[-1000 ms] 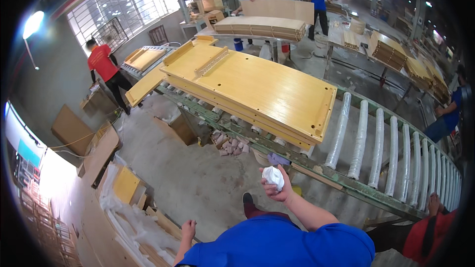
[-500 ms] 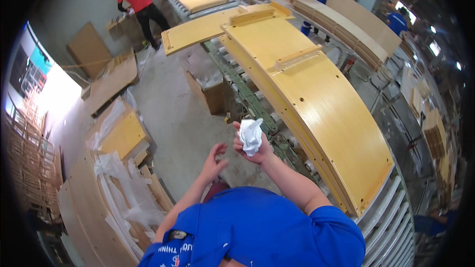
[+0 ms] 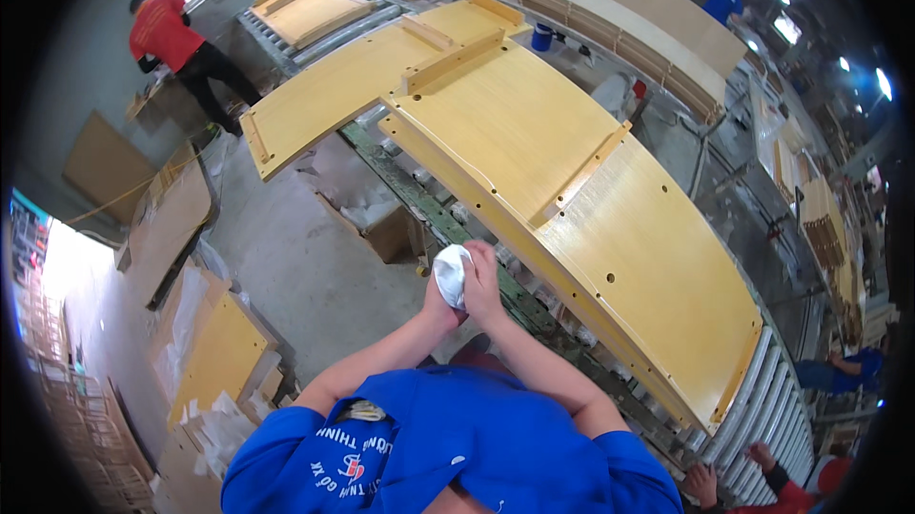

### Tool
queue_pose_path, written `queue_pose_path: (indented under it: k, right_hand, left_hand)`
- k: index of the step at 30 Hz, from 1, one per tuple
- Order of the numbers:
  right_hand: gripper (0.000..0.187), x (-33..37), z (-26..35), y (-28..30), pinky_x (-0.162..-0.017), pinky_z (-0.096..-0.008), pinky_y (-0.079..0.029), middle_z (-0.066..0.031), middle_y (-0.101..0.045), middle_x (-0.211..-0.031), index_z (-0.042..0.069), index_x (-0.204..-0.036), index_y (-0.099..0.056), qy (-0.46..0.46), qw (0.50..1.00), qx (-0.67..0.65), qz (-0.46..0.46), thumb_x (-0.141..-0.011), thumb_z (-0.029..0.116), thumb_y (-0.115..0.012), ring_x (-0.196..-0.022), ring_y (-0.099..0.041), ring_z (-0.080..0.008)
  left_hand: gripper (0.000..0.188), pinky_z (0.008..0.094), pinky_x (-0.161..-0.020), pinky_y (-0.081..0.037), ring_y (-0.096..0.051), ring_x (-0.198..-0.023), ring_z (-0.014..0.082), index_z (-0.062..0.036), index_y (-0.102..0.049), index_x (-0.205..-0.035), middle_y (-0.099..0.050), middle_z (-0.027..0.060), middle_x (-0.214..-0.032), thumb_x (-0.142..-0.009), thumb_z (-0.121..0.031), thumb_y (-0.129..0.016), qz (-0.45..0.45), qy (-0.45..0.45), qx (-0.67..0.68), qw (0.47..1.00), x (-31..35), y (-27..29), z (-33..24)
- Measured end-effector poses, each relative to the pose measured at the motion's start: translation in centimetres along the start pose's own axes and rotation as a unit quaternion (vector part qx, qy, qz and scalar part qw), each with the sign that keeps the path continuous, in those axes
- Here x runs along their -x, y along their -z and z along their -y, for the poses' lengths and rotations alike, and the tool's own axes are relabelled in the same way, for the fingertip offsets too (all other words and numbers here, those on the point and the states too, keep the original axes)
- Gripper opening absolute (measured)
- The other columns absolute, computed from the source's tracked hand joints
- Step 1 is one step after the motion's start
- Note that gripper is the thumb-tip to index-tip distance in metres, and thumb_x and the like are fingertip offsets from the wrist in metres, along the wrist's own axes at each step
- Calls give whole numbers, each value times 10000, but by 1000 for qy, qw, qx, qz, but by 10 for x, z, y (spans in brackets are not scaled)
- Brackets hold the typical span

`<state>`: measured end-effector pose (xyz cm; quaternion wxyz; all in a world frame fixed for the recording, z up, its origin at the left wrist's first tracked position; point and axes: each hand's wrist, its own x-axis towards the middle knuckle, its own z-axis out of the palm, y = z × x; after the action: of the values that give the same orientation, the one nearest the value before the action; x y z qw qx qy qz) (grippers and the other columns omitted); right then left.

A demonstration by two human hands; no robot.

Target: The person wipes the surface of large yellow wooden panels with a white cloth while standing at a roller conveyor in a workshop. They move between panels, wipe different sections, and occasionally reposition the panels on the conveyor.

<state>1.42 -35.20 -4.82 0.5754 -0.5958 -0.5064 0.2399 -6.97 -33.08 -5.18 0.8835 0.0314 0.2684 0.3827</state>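
Observation:
A crumpled white cloth (image 3: 450, 276) is between my two hands, in front of my chest. My left hand (image 3: 439, 306) cups it from the left and below, its fingers mostly hidden. From the right side my right hand (image 3: 484, 283) presses its bent fingers against the cloth. Just to the right of my hands lies a large, yellow, curved wooden panel (image 3: 648, 247) with drilled holes and raised wooden strips, stacked over another panel. Neither hand touches it.
The panels rest on a roller conveyor (image 3: 777, 419) with a green rail (image 3: 419, 195). Beyond my hands stands a cardboard box (image 3: 386, 233) with plastic wrap. Wrapped boards (image 3: 224, 352) lie at left. A co-worker's hand (image 3: 703, 483) shows at lower right; a person in red (image 3: 172, 33) stands far left.
My left hand, earlier apart with nothing in it, has come to the cloth. Both hands now hold the cloth, which sat in my right hand alone. A co-worker's hands have appeared at lower right.

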Motion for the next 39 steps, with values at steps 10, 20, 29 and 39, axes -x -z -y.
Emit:
queue_pose_path:
  k: [10, 20, 29, 39]
  right_hand:
    - [108, -164, 30, 64, -655, -289, -455, -78, -612, -831, 23, -882, -642, 148, 979, 126, -66, -866, 110, -579, -800, -571, -176]
    - [97, -276, 31, 2, -691, -301, -464, -77, -622, -842, 43, -884, -653, 153, 970, 189, -20, -837, 124, -626, -795, -589, -207]
    - [203, -384, 5, -75, -756, -372, -481, -82, -591, -966, 92, -864, -638, 199, 859, 458, 111, -751, 261, -639, -928, -559, -282]
    - [535, -330, 5, 13, -939, -480, -359, -85, -414, -1321, 185, -1183, -546, -4, 862, 507, 3, -663, 120, -658, -1193, -421, -297]
  left_hand:
    - [404, 418, -617, -533, -612, -755, 297, -100, -606, -1000, -631, 110, -887, -906, -445, -417, 44, 32, 4, 999, -123, 1, -118]
    - [432, 309, -552, -499, -601, -716, 200, -154, -534, -1116, -604, 52, -894, -934, -491, -335, -50, -329, 28, 943, -254, -29, -290]
    - [269, 222, -481, -399, -524, -594, 100, -73, -598, -931, -602, 9, -810, -891, -241, -391, -19, -319, -131, 938, -297, -46, -276]
    - [351, 514, -899, -474, -494, -1133, 297, -73, -417, -1230, -464, 140, -1258, -883, -114, -452, -46, -437, -112, 891, -291, -56, -319]
